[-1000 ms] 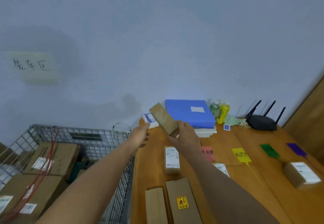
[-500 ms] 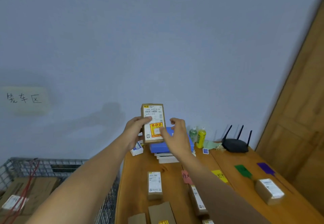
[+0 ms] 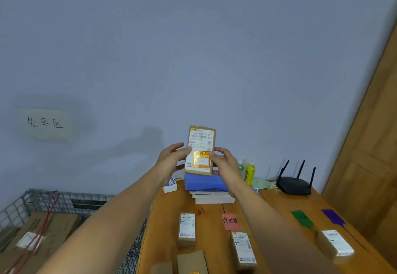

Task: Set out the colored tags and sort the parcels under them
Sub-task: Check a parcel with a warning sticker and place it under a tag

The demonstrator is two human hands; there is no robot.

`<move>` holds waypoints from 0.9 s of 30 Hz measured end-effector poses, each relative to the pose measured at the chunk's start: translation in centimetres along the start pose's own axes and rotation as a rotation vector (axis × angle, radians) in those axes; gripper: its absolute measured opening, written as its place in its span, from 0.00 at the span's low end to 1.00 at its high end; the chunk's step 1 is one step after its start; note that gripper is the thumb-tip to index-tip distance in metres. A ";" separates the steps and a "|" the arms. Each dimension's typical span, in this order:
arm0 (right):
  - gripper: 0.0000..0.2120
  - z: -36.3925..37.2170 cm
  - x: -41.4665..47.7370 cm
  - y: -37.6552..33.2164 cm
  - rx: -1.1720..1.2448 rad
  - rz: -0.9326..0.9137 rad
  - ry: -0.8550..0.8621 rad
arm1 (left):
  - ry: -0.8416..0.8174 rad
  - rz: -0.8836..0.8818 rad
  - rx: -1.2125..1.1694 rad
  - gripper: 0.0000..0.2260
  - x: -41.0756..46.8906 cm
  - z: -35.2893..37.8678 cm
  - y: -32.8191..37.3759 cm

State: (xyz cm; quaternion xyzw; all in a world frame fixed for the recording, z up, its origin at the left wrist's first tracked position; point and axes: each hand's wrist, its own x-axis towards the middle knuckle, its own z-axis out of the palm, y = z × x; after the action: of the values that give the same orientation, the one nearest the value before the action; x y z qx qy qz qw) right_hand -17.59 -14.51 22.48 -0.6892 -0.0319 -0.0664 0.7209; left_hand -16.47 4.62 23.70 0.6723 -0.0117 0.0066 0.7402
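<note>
I hold a small brown parcel (image 3: 200, 150) upright in front of the wall, its white label and yellow-red sticker facing me. My left hand (image 3: 170, 160) grips its left edge and my right hand (image 3: 225, 164) grips its right edge. Below on the wooden table (image 3: 163, 226) lie a pink tag (image 3: 230, 221), a green tag (image 3: 301, 219) and a purple tag (image 3: 333, 218). One labelled parcel (image 3: 187, 228) lies left of the pink tag, another parcel (image 3: 243, 249) under it, and a third parcel (image 3: 335, 244) below the green and purple tags. My right arm hides the yellow tag.
A blue folder on books (image 3: 206, 184), two bottles (image 3: 249, 171) and a black router (image 3: 294, 184) stand at the table's back. A wire cage (image 3: 64, 200) with large cartons (image 3: 32, 235) is left of the table. A wooden door (image 3: 369, 155) is at right.
I have lifted the parcel from over the table up to eye level and turned its label toward me. My right hand has closed onto its right edge. The view has tilted upward.
</note>
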 end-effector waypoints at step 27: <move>0.14 -17.1 -7.8 -1.3 -0.038 -0.001 -0.138 | 0.121 0.067 0.090 0.11 -10.3 14.6 -3.9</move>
State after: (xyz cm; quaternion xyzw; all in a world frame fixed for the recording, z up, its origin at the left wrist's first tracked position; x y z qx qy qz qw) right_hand -26.22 -31.21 21.91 -0.7057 -0.0808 -0.0197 0.7036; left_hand -26.83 -10.25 20.98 0.7024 0.0111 0.0724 0.7080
